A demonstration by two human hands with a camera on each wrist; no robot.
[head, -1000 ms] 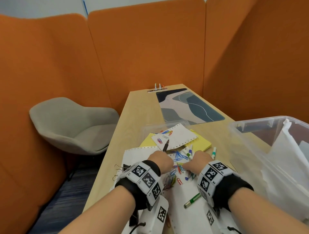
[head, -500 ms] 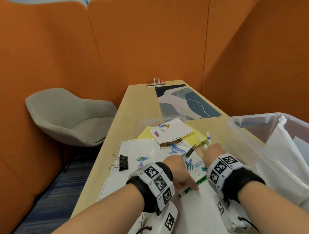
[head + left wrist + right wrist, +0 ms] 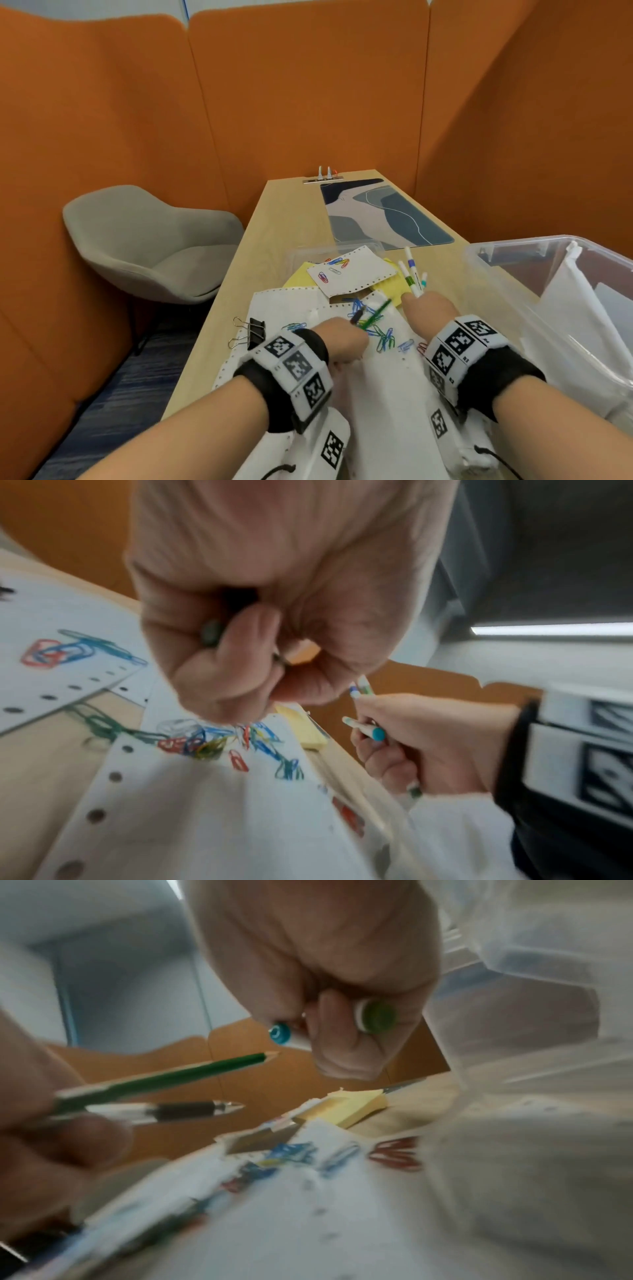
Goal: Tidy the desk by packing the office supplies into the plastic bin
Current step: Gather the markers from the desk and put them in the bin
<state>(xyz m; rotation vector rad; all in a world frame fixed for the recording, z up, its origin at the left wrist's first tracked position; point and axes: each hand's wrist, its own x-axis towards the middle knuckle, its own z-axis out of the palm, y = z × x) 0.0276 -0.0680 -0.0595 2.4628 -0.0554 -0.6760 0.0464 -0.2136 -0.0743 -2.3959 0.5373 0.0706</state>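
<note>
Fingers of my left hand [image 3: 346, 337] curl around a green pencil [image 3: 164, 1076] and a pen [image 3: 164, 1112], my right hand [image 3: 430, 308] grips several markers [image 3: 412, 274], and the plastic bin [image 3: 486, 274] stands at three o'clock on the worktop [image 3: 291, 212].

Crowded near end of the desk, open far end

The near desk [image 3: 219, 335] is covered by perforated paper sheets [image 3: 387, 383] strewn with paper clips [image 3: 383, 337], with a binder clip [image 3: 255, 331] at the left edge and a yellow notepad [image 3: 390, 286] under a smaller sheet [image 3: 356, 274] just beyond. The plastic bin [image 3: 507, 270] walls off the right side, its rim standing above the desk surface beside the right hand [image 3: 430, 308]. The left hand [image 3: 342, 337] hangs just over the clips. Past the papers, bare wood and a flat desk mat [image 3: 383, 216] lie open up to the orange partition [image 3: 308, 89]. A grey chair [image 3: 150, 240] stands left of the desk.
</note>
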